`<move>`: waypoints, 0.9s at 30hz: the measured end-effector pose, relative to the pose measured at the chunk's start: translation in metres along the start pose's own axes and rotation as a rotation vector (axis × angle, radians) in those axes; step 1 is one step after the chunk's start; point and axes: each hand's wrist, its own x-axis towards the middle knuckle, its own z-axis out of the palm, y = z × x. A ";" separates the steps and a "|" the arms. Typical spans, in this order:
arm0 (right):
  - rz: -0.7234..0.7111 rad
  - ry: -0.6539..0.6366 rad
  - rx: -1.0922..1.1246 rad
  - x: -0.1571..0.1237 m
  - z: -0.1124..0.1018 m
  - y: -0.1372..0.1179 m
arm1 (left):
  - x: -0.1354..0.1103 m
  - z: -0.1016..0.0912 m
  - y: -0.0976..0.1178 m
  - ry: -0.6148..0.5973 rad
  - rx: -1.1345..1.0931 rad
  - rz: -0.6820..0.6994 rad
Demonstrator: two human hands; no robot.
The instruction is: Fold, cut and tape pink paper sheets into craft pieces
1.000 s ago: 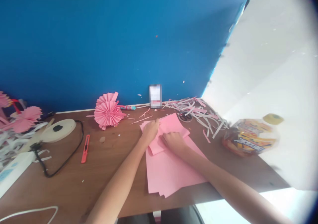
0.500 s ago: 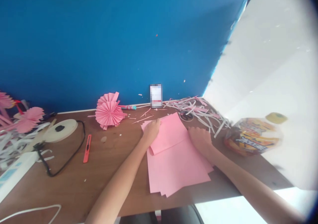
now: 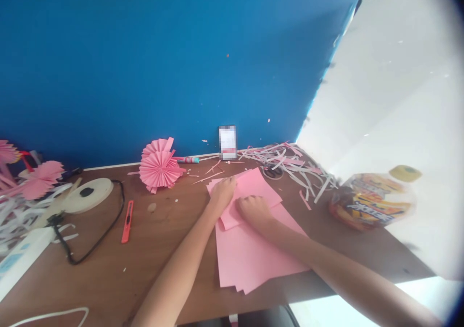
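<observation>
A stack of pink paper sheets [image 3: 253, 259] lies on the brown table [image 3: 159, 249] in front of me. The top sheet [image 3: 255, 191] is folded over at its far end. My left hand [image 3: 223, 191] presses on the fold's left edge with fingers curled down onto the paper. My right hand [image 3: 253, 210] rests on the fold just to the right, fingers bent and pressed against the sheet. Both hands touch the folded paper and hold nothing else.
Pink paper fans [image 3: 159, 165] lie by the blue wall, more fans [image 3: 32, 177] at far left. A red utility knife [image 3: 126, 220], tape roll [image 3: 87, 194], black cord [image 3: 94, 245] sit left. Paper strips and scissors [image 3: 286, 165] lie behind; a snack bag [image 3: 373, 199] at right.
My right hand slid out to the fold's right end half a second ago, then came back left to the middle. My left hand stayed on the fold's left edge.
</observation>
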 end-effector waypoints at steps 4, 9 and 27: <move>-0.245 0.000 0.052 -0.007 0.000 -0.011 | 0.004 0.004 0.000 -0.018 0.009 -0.025; -0.666 0.022 0.073 -0.020 -0.014 -0.030 | 0.005 0.008 -0.002 0.007 0.019 -0.020; -0.031 1.022 0.350 -0.007 -0.016 0.039 | 0.010 -0.036 -0.046 -0.049 -0.170 -0.051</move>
